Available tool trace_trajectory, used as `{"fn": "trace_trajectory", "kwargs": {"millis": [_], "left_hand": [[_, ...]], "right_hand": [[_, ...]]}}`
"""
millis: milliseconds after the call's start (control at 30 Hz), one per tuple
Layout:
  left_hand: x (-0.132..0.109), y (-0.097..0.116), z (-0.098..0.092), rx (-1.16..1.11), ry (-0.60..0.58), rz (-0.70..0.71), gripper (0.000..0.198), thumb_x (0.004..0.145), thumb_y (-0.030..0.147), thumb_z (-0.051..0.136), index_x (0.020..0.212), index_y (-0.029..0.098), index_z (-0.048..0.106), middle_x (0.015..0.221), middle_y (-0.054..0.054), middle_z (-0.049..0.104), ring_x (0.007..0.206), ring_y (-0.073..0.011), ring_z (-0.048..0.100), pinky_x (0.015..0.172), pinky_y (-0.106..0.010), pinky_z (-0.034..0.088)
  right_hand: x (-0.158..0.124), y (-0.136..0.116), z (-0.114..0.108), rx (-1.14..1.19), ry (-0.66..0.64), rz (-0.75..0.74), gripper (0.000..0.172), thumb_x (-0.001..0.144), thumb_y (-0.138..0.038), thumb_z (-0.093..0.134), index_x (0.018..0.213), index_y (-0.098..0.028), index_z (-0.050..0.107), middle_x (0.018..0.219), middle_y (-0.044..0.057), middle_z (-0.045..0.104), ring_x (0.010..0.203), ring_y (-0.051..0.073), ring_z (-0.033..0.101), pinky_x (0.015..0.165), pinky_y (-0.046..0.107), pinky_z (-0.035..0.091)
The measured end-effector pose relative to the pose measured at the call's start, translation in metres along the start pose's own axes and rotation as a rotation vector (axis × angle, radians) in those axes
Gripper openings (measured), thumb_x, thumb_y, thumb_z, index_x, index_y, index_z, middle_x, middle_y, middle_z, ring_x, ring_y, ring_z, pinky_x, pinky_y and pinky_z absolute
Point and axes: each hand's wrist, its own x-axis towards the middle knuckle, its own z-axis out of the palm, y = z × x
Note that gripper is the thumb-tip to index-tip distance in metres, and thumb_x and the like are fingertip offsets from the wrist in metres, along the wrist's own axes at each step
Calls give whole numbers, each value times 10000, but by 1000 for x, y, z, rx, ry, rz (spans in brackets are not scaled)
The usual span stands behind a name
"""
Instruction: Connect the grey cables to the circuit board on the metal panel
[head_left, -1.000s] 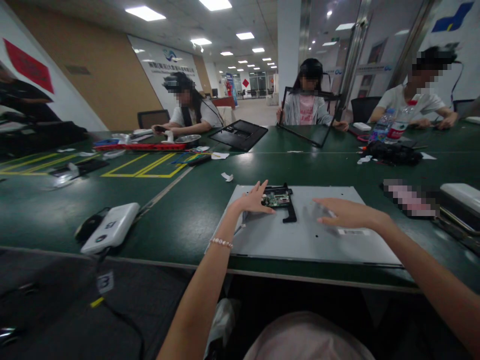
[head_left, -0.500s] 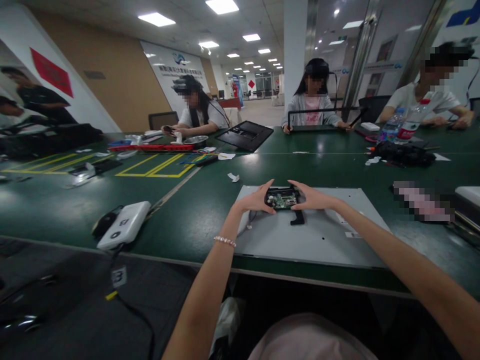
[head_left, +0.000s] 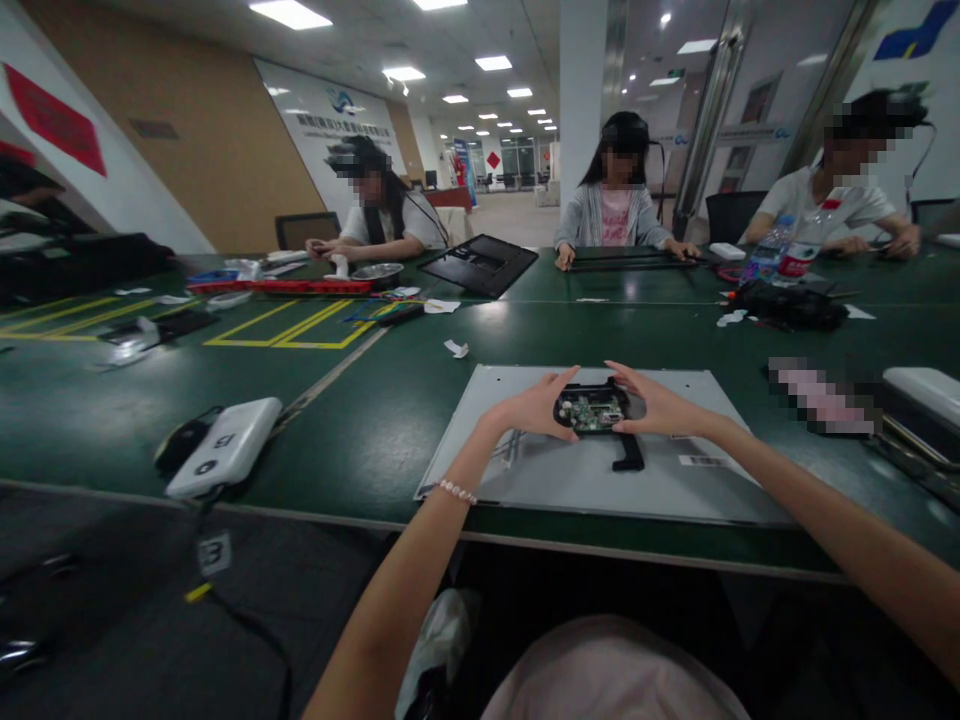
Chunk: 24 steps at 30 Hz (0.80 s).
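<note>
A green circuit board sits in a black plastic housing, with a black arm-like piece sticking out toward me. My left hand holds the housing's left side, thumb in front and fingers behind. On the opposite side, my right hand grips it in the same way. Both hands are over a flat grey panel lying on the table. Thin cables lie on the panel beside my left wrist. My fingers partly hide the housing's ends.
Across the green table, a co-worker handles a black frame. A black back cover lies further left. A white device with a cable is at left. Bottles and a black bundle stand right.
Both my hands have shifted right over the panel with the circuit board in its housing. The co-worker's black frame has gone from raised to low over the table. My view has turned slightly right.
</note>
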Motion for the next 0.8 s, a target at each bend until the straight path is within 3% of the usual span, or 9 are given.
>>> {"fn": "trace_trajectory", "kwargs": {"millis": [333, 667, 800], "left_hand": [[-7, -1, -3, -31, -75, 42, 1262, 584, 481, 775, 1564, 175, 40, 1609, -152, 150, 1465, -345, 183, 1198, -464, 191], [-8, -7, -1, -45, -77, 31, 1268, 576, 513, 770, 1565, 190, 47, 1621, -131, 127, 1478, -337, 144, 1210, -455, 163], [-15, -11, -16, -15, -120, 33, 1275, 575, 553, 767, 1563, 170, 58, 1623, -134, 122, 1475, -330, 164, 1203, -436, 185]], "right_hand": [[-10, 10, 8, -74, 27, -27, 998, 777, -548, 688, 1555, -270, 129, 1576, 138, 274, 1419, 327, 316, 1151, 546, 273], [-14, -2, 10, -63, 16, 12, 972, 798, -544, 659, 1557, -273, 115, 1578, 132, 268, 1418, 323, 316, 1152, 524, 277], [-15, -1, 14, -46, 26, 16, 950, 808, -543, 652, 1553, -263, 133, 1560, 140, 307, 1410, 326, 334, 1149, 534, 277]]}}
